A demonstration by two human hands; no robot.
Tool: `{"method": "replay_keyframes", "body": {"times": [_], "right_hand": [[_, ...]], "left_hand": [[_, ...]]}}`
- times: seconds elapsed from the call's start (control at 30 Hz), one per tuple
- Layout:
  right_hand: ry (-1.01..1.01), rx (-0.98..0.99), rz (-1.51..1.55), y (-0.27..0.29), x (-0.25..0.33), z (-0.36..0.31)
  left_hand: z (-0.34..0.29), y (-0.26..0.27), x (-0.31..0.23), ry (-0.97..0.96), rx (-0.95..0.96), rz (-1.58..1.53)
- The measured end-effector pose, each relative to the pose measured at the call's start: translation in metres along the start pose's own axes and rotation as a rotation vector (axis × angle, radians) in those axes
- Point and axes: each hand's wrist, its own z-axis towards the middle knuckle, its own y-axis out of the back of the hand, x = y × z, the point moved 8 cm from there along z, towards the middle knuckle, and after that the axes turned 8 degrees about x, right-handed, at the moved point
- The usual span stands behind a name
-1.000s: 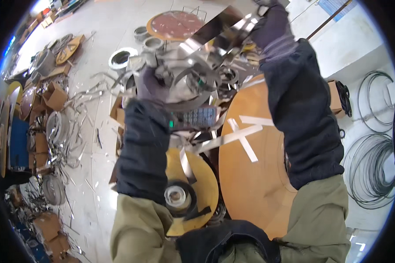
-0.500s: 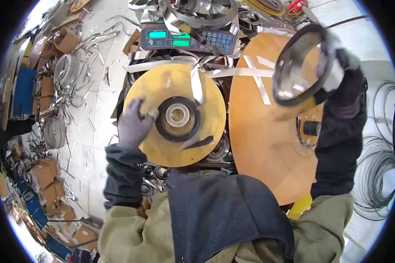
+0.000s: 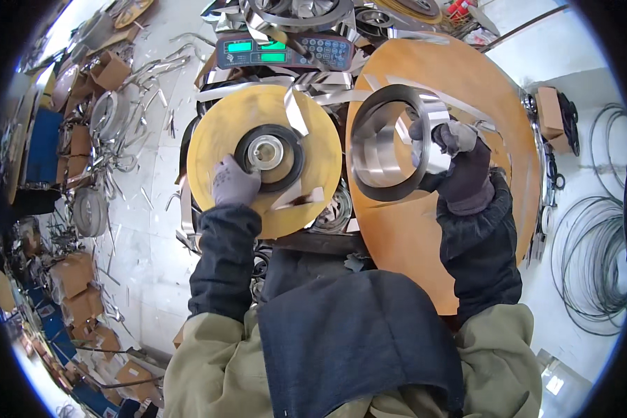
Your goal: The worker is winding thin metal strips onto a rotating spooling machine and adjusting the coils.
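Observation:
My right hand (image 3: 465, 167), in a grey work glove, grips a wide ring-shaped coil of shiny metal strip (image 3: 435, 108) by its right side. The coil is tilted, its dark edge and bright inner wall showing, above the large orange disc (image 3: 414, 244). My left hand (image 3: 235, 182), also gloved, rests on the yellow disc (image 3: 219, 132) with its fingers curled, beside the lower left of a black ring (image 3: 295, 171). A pale round hub (image 3: 265, 152) sits inside that ring. What the left fingers hold, if anything, is hidden.
A digital scale panel (image 3: 285, 52) with green displays stands beyond the discs, metal coils (image 3: 303, 21) behind it. Loose strip pieces (image 3: 295, 111) lie across the yellow disc. Cardboard boxes (image 3: 109, 72) and scrap strips cover the left floor. Coiled wire (image 3: 592, 265) lies at right.
My right hand has brought the metal coil leftward and down, in front of the orange disc. My left hand has moved inward, from the yellow disc's left part to the black ring; its fingers have curled.

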Motion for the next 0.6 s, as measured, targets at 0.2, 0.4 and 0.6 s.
{"method": "replay_keyframes", "body": {"times": [0.2,0.4,0.6], "right_hand": [[-0.018,-0.107,-0.309,0.026,0.022,-0.046],[0.084,-0.346,-0.574,0.018,0.072,-0.096],[0.06,-0.295,-0.477,0.032,0.094,-0.122]], "left_hand": [[0.016,0.042,0.003,-0.162,-0.224,-0.123],[-0.036,0.01,-0.11,-0.591,-0.096,-0.233],[-0.086,-0.096,-0.194,-0.717,0.162,-0.134]]}}
